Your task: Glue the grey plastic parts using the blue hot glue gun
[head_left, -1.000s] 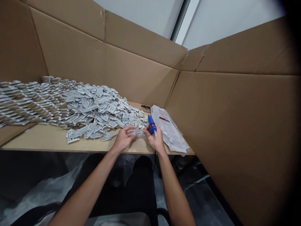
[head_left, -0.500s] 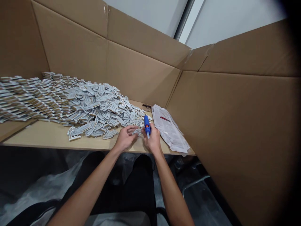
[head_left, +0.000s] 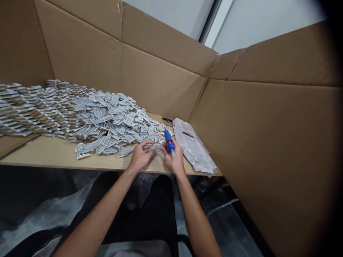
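Note:
My right hand (head_left: 174, 159) is closed around a small blue glue gun (head_left: 169, 140), with a clear glue stick poking out of its near end and its nozzle pointing away from me. My left hand (head_left: 141, 155) pinches a flat grey-white piece with an arched outline (head_left: 154, 146) by its left side. The right fingertips come close to that piece's other side; whether they touch it I cannot make out. Just beyond both hands lies a heap of similar grey-white pieces (head_left: 115, 116), and one loose piece (head_left: 124, 152) sits left of my left hand.
Stacked rows of pieces with brown edges (head_left: 34, 110) fill the table's left. At right, papers (head_left: 191, 146) carry a red pen-like item (head_left: 188, 134). Tall cardboard walls (head_left: 160, 78) enclose the back and right of the table (head_left: 53, 153). My legs are below its front edge.
The glue gun has tilted slightly, its rear end swinging right and toward me. The piece in my left hand has shifted a little to the left and away from me.

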The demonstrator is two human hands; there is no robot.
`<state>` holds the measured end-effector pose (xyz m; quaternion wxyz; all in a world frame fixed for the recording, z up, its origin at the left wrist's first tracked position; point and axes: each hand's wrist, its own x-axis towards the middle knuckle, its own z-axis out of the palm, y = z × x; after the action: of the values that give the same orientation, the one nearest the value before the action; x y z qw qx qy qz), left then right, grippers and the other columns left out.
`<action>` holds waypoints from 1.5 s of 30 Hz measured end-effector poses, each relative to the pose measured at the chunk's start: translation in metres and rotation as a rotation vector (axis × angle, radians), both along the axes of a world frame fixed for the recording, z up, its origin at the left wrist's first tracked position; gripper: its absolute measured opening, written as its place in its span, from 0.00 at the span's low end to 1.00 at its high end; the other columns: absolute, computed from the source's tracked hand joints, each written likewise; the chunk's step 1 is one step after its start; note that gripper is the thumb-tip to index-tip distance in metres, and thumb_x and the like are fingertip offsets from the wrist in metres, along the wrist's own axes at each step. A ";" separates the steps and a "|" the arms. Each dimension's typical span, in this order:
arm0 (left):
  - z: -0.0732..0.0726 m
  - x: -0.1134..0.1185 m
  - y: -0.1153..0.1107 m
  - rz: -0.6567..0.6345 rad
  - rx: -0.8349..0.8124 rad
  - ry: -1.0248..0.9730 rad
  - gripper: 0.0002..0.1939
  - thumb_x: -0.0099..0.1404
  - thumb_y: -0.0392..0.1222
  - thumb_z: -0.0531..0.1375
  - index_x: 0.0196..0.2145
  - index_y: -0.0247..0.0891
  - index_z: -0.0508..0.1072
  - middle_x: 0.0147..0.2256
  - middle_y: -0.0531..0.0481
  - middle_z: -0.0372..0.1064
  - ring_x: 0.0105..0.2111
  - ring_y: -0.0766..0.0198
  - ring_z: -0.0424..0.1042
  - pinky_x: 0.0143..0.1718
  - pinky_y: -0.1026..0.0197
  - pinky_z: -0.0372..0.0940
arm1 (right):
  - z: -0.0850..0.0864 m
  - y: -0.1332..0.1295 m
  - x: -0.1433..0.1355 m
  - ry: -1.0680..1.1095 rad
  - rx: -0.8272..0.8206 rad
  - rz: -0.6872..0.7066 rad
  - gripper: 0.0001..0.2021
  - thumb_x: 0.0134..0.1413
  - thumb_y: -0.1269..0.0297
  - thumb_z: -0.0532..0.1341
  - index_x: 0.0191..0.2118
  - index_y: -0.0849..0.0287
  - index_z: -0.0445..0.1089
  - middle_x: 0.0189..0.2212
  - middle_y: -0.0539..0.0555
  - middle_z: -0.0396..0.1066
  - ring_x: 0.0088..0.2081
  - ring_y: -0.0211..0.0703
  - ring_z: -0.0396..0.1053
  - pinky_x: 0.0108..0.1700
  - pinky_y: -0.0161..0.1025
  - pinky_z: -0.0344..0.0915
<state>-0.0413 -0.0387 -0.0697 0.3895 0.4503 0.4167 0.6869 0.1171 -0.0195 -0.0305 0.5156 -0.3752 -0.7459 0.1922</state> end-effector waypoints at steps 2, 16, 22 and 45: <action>0.003 0.001 -0.002 -0.015 0.009 -0.007 0.22 0.48 0.40 0.73 0.41 0.36 0.76 0.39 0.43 0.78 0.42 0.56 0.77 0.43 0.58 0.71 | -0.001 0.003 -0.001 0.089 -0.071 0.021 0.11 0.51 0.59 0.67 0.37 0.57 0.70 0.34 0.54 0.77 0.34 0.46 0.74 0.41 0.40 0.69; 0.006 0.001 -0.005 0.062 -0.007 -0.001 0.16 0.48 0.38 0.71 0.35 0.37 0.75 0.35 0.46 0.77 0.40 0.55 0.78 0.43 0.57 0.73 | 0.003 0.021 0.032 0.073 -0.049 -0.359 0.08 0.50 0.60 0.63 0.35 0.58 0.70 0.31 0.57 0.74 0.33 0.49 0.70 0.42 0.44 0.68; 0.009 0.005 -0.009 -0.003 -0.027 -0.021 0.17 0.50 0.39 0.72 0.38 0.36 0.74 0.35 0.45 0.78 0.38 0.53 0.79 0.39 0.53 0.76 | 0.016 0.013 0.034 0.101 -0.213 0.036 0.12 0.47 0.56 0.69 0.31 0.58 0.69 0.29 0.52 0.74 0.30 0.43 0.71 0.38 0.39 0.68; 0.018 0.008 -0.015 -0.085 -0.084 -0.115 0.24 0.43 0.42 0.75 0.37 0.36 0.72 0.33 0.48 0.78 0.32 0.58 0.79 0.35 0.57 0.76 | 0.002 -0.009 -0.003 -0.171 0.079 -0.128 0.07 0.57 0.59 0.62 0.34 0.56 0.67 0.27 0.51 0.73 0.26 0.42 0.65 0.33 0.37 0.59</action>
<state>-0.0334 -0.0536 -0.0518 0.4602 0.4103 0.4027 0.6765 0.1137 -0.0284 -0.0284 0.4757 -0.4166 -0.7686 0.0968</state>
